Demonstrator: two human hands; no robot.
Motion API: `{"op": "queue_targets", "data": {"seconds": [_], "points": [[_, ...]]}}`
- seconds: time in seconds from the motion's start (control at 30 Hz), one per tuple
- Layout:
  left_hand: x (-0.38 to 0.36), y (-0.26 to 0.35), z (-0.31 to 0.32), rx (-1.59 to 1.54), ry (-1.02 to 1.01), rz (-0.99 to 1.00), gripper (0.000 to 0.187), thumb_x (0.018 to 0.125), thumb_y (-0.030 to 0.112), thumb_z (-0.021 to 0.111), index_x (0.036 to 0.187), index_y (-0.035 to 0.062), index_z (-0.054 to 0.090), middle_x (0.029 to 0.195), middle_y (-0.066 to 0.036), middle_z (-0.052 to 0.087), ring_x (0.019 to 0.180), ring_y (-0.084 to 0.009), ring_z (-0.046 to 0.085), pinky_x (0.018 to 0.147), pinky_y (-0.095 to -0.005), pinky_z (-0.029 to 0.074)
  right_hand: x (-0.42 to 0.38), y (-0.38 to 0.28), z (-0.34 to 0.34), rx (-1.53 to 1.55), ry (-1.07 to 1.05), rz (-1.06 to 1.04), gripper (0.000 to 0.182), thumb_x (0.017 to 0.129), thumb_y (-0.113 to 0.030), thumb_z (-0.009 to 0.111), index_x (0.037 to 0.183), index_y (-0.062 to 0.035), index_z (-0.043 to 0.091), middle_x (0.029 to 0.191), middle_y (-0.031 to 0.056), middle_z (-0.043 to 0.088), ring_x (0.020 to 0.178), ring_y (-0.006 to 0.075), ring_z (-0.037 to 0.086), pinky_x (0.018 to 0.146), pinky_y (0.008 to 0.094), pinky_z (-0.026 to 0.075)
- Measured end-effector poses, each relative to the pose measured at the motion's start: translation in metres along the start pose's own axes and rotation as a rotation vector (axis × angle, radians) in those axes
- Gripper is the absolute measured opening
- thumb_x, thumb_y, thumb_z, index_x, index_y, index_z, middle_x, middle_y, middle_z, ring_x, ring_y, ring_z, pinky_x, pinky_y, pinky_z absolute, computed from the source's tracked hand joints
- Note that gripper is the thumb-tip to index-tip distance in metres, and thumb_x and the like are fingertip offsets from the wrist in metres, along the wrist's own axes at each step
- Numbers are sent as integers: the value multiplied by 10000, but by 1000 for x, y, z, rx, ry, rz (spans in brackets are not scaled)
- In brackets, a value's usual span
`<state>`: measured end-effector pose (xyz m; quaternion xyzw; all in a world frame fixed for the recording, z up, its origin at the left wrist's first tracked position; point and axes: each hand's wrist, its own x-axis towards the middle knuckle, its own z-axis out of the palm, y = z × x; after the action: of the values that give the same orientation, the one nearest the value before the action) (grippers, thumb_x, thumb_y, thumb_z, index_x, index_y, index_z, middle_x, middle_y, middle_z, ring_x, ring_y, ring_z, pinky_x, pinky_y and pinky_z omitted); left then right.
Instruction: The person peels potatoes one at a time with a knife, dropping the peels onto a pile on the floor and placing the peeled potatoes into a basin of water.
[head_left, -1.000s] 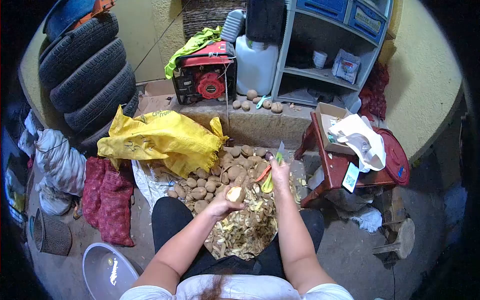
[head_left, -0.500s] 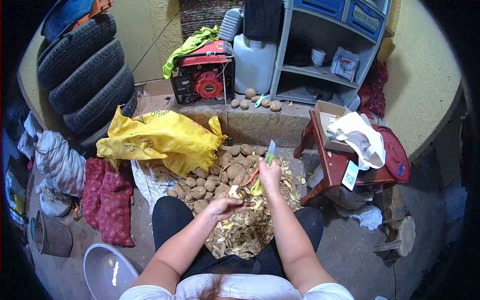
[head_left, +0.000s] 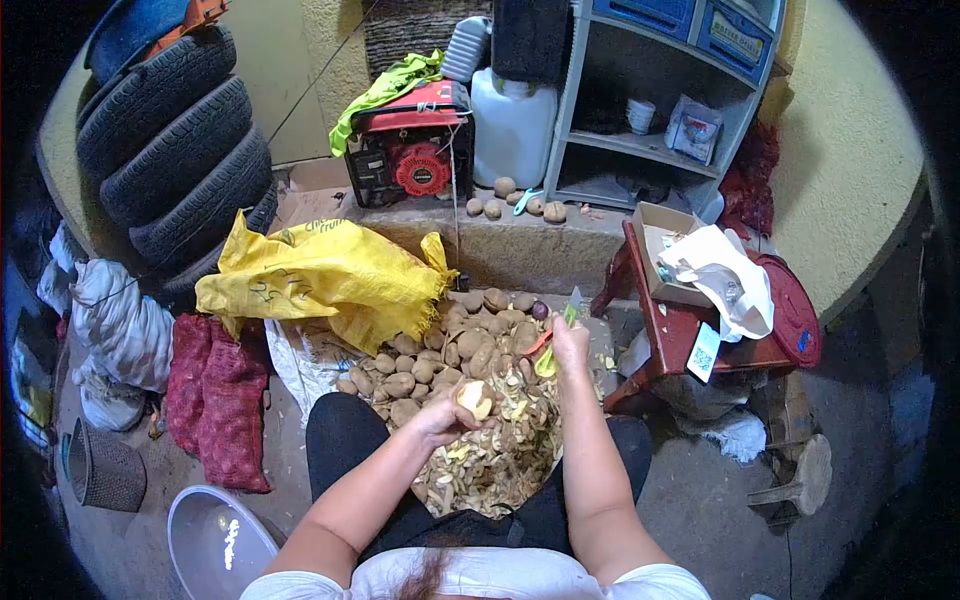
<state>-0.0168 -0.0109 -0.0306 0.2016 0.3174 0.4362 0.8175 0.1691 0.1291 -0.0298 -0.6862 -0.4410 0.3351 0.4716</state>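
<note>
My left hand (head_left: 448, 415) is closed around a partly peeled potato (head_left: 475, 399), its pale cut face turned up. To the right and a little farther forward, my right hand (head_left: 571, 348) grips a green and orange peeler (head_left: 545, 363), held apart from the potato. Part of the peeler's handle is hidden by my fingers. Between my legs lies a heap of peelings (head_left: 490, 460). Just beyond it is a pile of unpeeled potatoes (head_left: 470, 343), with a small dark purple round thing (head_left: 540, 310) at its far right.
A yellow sack (head_left: 320, 285) lies left of the potatoes, near red mesh bags (head_left: 232, 420). A grey basin (head_left: 215, 545) stands by my left leg. On my right is a red table (head_left: 650, 350) with a box on it. A ledge (head_left: 510, 240) runs behind the pile.
My right hand has moved right and slightly down with the peeler, away from the potato. The potato in my left hand has turned, showing more pale flesh. The purple round thing has come into view.
</note>
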Motion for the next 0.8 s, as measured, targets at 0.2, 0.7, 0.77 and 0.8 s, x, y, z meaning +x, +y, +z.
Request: {"op": "queue_targets", "data": {"seconds": [0.2, 0.7, 0.77, 0.8], "points": [[5, 0, 4, 29, 109, 55, 640, 592, -226, 480, 1147, 56, 331, 1022, -124, 467, 900, -268, 540, 764, -389, 495, -26, -23, -1, 92, -88, -135, 255, 758, -244, 577, 744, 8, 551, 605, 102, 570, 581, 177, 532, 595, 331, 417], [1, 2, 23, 708, 196, 152, 639, 536, -105, 686, 1110, -8, 421, 1024, -59, 518, 954, -151, 487, 857, -269, 382, -31, -13, 12, -153, -154, -206, 274, 732, -248, 587, 711, 24, 566, 597, 168, 578, 560, 256, 582, 545, 357, 434], [-2, -1, 20, 766, 184, 176, 649, 533, -108, 683, 1117, -5, 419, 1029, -57, 516, 964, -149, 484, 859, -267, 382, -25, -19, 1, -168, -100, -162, 298, 727, -268, 591, 715, 29, 567, 607, 176, 583, 571, 269, 584, 552, 365, 434], [-3, -2, 20, 826, 170, 197, 659, 530, -111, 681, 1124, -3, 416, 1033, -56, 514, 973, -148, 481, 861, -265, 382, -18, -16, 2, -203, -11, -159, 326, 715, -276, 575, 649, 43, 562, 577, 209, 564, 559, 334, 577, 554, 400, 434]]}}
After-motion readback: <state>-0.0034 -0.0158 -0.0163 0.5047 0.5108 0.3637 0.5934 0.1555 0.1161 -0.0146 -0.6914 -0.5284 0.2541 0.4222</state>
